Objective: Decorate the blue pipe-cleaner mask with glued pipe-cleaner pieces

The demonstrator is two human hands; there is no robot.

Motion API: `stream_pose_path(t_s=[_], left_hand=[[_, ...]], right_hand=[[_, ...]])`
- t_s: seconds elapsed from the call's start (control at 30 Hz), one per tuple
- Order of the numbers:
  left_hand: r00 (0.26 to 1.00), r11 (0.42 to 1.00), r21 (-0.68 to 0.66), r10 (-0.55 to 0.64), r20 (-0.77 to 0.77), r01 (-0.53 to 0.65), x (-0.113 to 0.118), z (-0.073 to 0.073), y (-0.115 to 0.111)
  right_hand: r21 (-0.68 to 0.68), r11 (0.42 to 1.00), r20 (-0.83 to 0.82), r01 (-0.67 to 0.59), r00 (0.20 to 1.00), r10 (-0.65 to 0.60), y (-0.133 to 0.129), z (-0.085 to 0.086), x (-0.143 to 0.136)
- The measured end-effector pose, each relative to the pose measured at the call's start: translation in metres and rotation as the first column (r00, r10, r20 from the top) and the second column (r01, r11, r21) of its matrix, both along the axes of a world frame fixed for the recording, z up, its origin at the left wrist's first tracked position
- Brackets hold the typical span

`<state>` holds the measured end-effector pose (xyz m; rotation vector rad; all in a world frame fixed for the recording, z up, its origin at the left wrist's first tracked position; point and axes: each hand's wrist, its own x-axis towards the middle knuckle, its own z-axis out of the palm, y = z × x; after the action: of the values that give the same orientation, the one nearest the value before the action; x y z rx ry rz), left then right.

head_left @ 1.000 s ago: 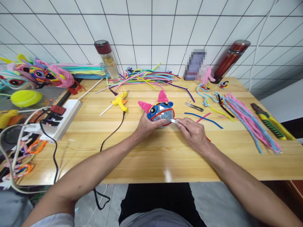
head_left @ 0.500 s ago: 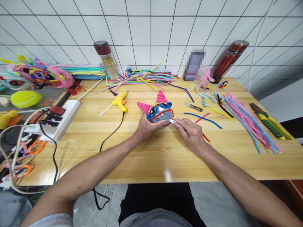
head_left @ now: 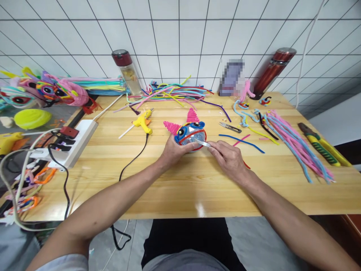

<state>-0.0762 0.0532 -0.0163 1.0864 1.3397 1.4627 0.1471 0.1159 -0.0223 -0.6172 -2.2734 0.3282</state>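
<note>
My left hand (head_left: 175, 150) is closed round an animal-head craft (head_left: 184, 135), holding it above the middle of the table. The head has a clear plastic body, pink pipe-cleaner ears, blue-rimmed eyes and red and yellow trim. In my right hand (head_left: 227, 155), pinched between thumb and fingers, is a thin flat silver tool (head_left: 203, 143). Its tip lies at the clear plastic front, below the red band and near my left thumb. Whether the tip goes into the plastic or only touches it, I cannot tell.
A yellow glue gun (head_left: 143, 121) lies left of my hands. To the right are thread snips (head_left: 230, 127), pipe cleaners (head_left: 296, 145) and green-yellow pliers (head_left: 321, 146). A power strip (head_left: 76, 145) is at left; a glass bottle (head_left: 129, 73) and red flask (head_left: 275, 73) stand behind.
The silver tool's tip has shifted left across the clear plastic, and more of the tool shows. Both hands stay almost in place, with the left still round the head.
</note>
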Motion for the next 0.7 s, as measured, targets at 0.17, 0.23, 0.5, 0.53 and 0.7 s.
stream_pose_path(t_s=[0.17, 0.23, 0.5, 0.53, 0.7], left_hand=[[1.0, 0.999, 0.034, 0.0, -0.019, 0.001, 0.002, -0.0024, -0.0009], [1.0, 0.999, 0.045, 0.016, -0.023, -0.015, 0.0027, -0.0046, -0.0015], [1.0, 0.999, 0.033, 0.01, -0.01, -0.01, 0.0008, -0.004, -0.0011], [1.0, 1.0, 0.026, 0.001, -0.006, 0.0, 0.0005, -0.0034, -0.0008], [1.0, 0.999, 0.029, -0.014, 0.02, 0.013, 0.0011, -0.0023, -0.0002]], right_hand=[[0.005, 1.0, 0.002, 0.011, 1.0, -0.011, -0.0024, -0.0026, -0.0008], [0.008, 1.0, -0.005, 0.022, 1.0, -0.022, -0.0033, -0.0042, -0.0018], [0.011, 1.0, -0.023, 0.013, 1.0, -0.013, -0.0018, -0.003, -0.0023], [0.012, 1.0, -0.023, 0.004, 1.0, -0.004, -0.0011, -0.0027, -0.0015], [0.044, 0.999, -0.008, -0.019, 1.0, 0.019, 0.0022, -0.0035, 0.0028]])
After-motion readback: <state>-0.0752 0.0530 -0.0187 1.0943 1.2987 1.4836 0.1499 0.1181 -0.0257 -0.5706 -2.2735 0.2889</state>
